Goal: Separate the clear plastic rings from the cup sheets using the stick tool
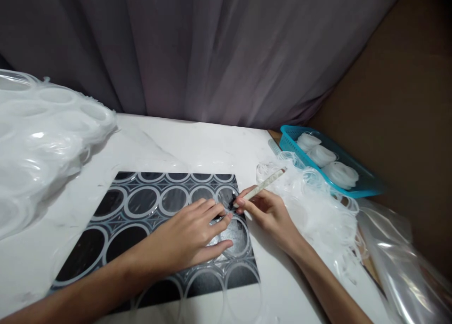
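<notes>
A clear plastic sheet printed with rows of whitish rings (141, 202) lies over a black mat (86, 246) on the white table. My left hand (197, 230) rests flat on the sheet, fingers stretched toward its right side and thumb apart. In my right hand (266, 210) is a slim pen-like tool with a pale, mottled handle (266, 182), pinched near its lower end. That end meets the sheet at a ring by the mat's right edge, close to my left fingertips. A small dark patch shows there, and the exact tip cannot be made out.
A heap of ring-patterned plastic sheets (45, 131) fills the left side. To the right lie tangled plastic offcuts (303, 206) and a turquoise basket (287, 138) with stacks of clear discs (341, 174). Clear plastic film (399, 263) is at lower right; a grey curtain (183, 51) hangs behind.
</notes>
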Demonstrator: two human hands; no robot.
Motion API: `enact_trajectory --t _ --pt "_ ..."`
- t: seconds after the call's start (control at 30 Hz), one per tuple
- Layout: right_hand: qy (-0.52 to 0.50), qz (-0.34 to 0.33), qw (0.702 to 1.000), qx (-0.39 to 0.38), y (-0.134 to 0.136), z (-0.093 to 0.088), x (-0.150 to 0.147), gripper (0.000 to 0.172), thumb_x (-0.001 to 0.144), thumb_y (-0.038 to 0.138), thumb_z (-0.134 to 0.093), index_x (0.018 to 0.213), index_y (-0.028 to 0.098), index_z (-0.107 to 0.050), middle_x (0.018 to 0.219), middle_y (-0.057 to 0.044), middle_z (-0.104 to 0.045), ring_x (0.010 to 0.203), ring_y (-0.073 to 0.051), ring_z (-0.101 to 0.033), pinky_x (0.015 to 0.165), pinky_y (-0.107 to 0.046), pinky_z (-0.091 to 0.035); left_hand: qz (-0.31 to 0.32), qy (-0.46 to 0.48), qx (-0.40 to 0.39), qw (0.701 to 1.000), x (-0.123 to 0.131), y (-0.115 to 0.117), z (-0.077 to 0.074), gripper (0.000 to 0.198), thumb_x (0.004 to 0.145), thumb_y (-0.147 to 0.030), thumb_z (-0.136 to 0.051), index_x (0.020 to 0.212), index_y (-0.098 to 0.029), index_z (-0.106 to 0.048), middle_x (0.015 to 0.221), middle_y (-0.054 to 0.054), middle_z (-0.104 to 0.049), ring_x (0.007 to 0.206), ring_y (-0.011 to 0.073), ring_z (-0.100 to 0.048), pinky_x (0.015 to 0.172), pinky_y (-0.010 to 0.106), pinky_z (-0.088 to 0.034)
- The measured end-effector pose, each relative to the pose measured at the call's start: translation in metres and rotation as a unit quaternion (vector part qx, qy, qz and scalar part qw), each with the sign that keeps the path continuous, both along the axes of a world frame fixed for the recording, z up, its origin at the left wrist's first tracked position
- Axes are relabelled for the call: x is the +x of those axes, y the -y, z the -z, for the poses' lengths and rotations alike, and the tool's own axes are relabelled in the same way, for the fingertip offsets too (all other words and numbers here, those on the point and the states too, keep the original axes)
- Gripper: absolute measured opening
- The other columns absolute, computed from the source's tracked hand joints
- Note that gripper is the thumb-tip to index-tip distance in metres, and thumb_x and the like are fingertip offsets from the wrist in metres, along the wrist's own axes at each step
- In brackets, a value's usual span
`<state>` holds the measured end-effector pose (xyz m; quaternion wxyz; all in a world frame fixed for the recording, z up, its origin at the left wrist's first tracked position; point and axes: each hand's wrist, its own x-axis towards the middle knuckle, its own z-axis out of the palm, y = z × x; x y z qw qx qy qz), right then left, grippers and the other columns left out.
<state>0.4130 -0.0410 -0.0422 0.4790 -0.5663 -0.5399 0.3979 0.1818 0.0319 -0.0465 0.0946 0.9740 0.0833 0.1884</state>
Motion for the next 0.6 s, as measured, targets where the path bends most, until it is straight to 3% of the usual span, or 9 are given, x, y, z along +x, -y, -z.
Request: enact_trajectory --t 0.13,0.23,0.3,0.47,0.6 --pt "0.097 -0.078 0.991 0.057 0.008 -0.013 0.004 0.014 0.102 0.028 -0.065 0.103 0.024 -0.079 0.105 -0.007 -0.077 0.097 -0.022 -0.073 0.087 -0.039 -0.06 0.001 0.006 -0.005 1.0 0.0 0.001 -0.002 0.037 0.108 -0.04 -0.054 0.133 -0.014 -0.061 0.119 0.011 -0.067 0.108 0.0274 -0.061 0.092 0.043 -0.053" --pt "0.204 -0.167 0.958 0.11 0.017 -0.018 0.01 0.031 0.106 0.02 -0.054 0.126 0.03 -0.075 0.127 -0.008 -0.075 0.115 -0.025 -0.07 0.098 -0.046 -0.058 0.002 0.007 -0.012 1.0 0.002 0.002 -0.004 0.033 0.107 -0.042 -0.055 0.12 -0.013 -0.066 0.109 0.009 -0.068 0.1 0.0267 -0.062 0.088 0.043 -0.053" --pt "0.267 -0.185 0.934 0.145 0.022 -0.015 0.012 0.04 0.107 0.019 -0.051 0.141 0.033 -0.067 0.137 -0.009 -0.071 0.119 -0.026 -0.068 0.099 -0.049 -0.058 0.002 0.011 -0.016 1.0 0.004 0.003 -0.005 0.034 0.105 -0.044 -0.058 0.113 -0.013 -0.068 0.106 0.008 -0.069 0.099 0.0266 -0.063 0.089 0.042 -0.053" --pt "0.387 -0.141 0.891 0.189 0.023 0.003 0.007 0.051 0.109 0.019 -0.048 0.157 0.035 -0.049 0.147 -0.007 -0.066 0.118 -0.028 -0.068 0.096 -0.051 -0.058 -0.006 0.021 -0.023 0.999 0.004 0.003 -0.002 0.038 0.103 -0.048 -0.061 0.117 -0.013 -0.069 0.113 0.011 -0.072 0.109 0.0289 -0.065 0.095 0.044 -0.054" --pt "0.402 -0.066 0.885 0.225 0.006 0.002 0.004 0.05 0.106 0.018 -0.051 0.154 0.032 -0.054 0.142 -0.007 -0.07 0.111 -0.029 -0.068 0.091 -0.051 -0.055 0.006 0.03 -0.041 0.999 0.002 -0.001 -0.004 0.039 0.102 -0.048 -0.063 0.122 -0.015 -0.068 0.12 0.01 -0.072 0.116 0.0293 -0.065 0.101 0.045 -0.053"
